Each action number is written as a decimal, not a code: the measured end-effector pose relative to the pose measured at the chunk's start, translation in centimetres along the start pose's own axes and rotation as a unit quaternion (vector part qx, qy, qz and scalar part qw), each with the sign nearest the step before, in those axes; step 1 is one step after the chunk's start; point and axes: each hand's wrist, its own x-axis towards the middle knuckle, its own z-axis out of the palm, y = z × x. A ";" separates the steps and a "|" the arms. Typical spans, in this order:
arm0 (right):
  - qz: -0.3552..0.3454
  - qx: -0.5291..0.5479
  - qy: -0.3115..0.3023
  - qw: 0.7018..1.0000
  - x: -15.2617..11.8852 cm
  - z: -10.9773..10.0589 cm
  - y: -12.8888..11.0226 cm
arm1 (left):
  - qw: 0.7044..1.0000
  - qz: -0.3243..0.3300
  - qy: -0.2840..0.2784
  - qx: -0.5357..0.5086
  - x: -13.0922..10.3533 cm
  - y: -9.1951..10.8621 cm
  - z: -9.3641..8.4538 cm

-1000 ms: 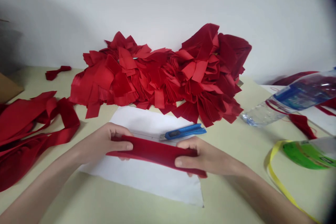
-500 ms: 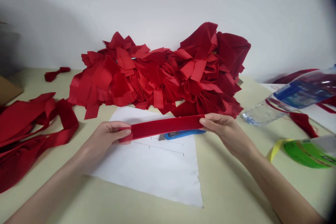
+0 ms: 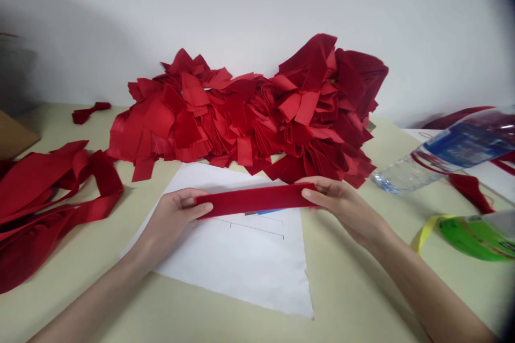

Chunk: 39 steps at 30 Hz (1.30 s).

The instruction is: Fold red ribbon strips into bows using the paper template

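A strip of red velvet ribbon (image 3: 255, 200) is stretched almost level between my two hands, above a white paper sheet (image 3: 237, 268) with ruled pencil-like lines. My left hand (image 3: 181, 211) pinches the ribbon's left end between thumb and fingers. At the other end, my right hand (image 3: 332, 195) grips it the same way, the thumb on the near face. Beneath the ribbon a blue-handled cutter knife (image 3: 271, 211) lies on the paper, mostly hidden. Behind the sheet rises a large heap of cut red ribbon pieces (image 3: 241, 118).
Long loose red ribbon (image 3: 100, 182) lies at the left, and a small red bow-shaped piece (image 3: 92, 112) farther back. To the right are a clear plastic bottle (image 3: 402, 169) on its side and a green roll (image 3: 475, 236) with a yellow strip. A white wall (image 3: 241, 0) closes off the back.
My left hand has shifted right along the ribbon's end, and the ribbon sits slightly lower, covering more of the cutter knife. Both hands keep hold. The whole view has shifted slightly.
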 end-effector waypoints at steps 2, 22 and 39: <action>0.002 0.014 -0.009 1.000 0.1 -0.6 0.2 | 0.998 -0.001 -0.023 -0.061 0.0 -0.1 -0.1; 0.039 0.049 0.043 0.997 1.2 -2.1 1.8 | 0.993 0.009 -0.066 -0.102 -0.3 -0.2 -0.3; -0.038 0.052 0.096 0.993 1.3 -1.7 1.9 | 0.997 0.009 -0.039 -0.065 -0.8 0.3 0.1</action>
